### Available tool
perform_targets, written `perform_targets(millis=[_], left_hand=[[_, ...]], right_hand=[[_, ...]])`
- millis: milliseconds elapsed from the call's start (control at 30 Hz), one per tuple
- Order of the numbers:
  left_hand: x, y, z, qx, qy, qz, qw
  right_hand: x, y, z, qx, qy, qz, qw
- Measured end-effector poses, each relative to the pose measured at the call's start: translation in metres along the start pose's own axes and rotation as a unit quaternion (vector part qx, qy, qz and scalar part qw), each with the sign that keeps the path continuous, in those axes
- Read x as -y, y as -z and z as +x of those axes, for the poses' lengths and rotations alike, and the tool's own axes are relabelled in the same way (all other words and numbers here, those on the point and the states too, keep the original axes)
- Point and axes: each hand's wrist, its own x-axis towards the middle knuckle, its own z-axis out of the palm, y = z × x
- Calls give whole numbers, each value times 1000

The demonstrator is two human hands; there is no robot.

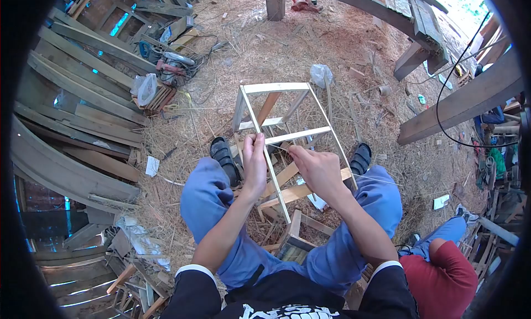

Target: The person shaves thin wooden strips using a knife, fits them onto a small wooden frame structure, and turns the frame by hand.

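On littered ground point(343, 48), wooden frame point(298, 135) beneath, left hand point(255, 167) pinches its rail point(275, 182), right hand point(319, 169) a strip point(280, 147).

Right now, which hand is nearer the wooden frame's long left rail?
Left. The left hand is at the long left rail; the right hand is right of it, near the crossbar.

pale wooden frame point(298, 135) between my legs point(206, 194)
it's open and boxlike, made of slim light bars, over straw-littered ground point(354, 48); a crossbar point(310, 133) joins its left rail point(276, 186) to its right rail point(319, 109). the left rail passes beside my left hand point(255, 167), its end jutting nearest me. a browner slat point(296, 192) spans the near part.
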Motion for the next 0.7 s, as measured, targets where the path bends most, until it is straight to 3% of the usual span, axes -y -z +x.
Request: perform_targets(millis=[333, 433, 467, 567, 700], left_hand=[[0, -2, -9, -3, -66, 87, 994], [1, -6, -15, -16, -98, 132, 986], [1, -8, -18, -22, -107, 145, 983], [-4, -9, -26, -12, -118, 157, 980], [8, -8, -38, 24, -147, 129, 980]], right_hand=[[23, 8, 2, 58, -35, -21, 997], [24, 0, 1, 30, -30, 114, 993], [28, -1, 0, 63, -88, 153, 982], [30, -8, -4, 37, -181, 267, 946], [36, 1, -3, 78, -243, 316, 914]])
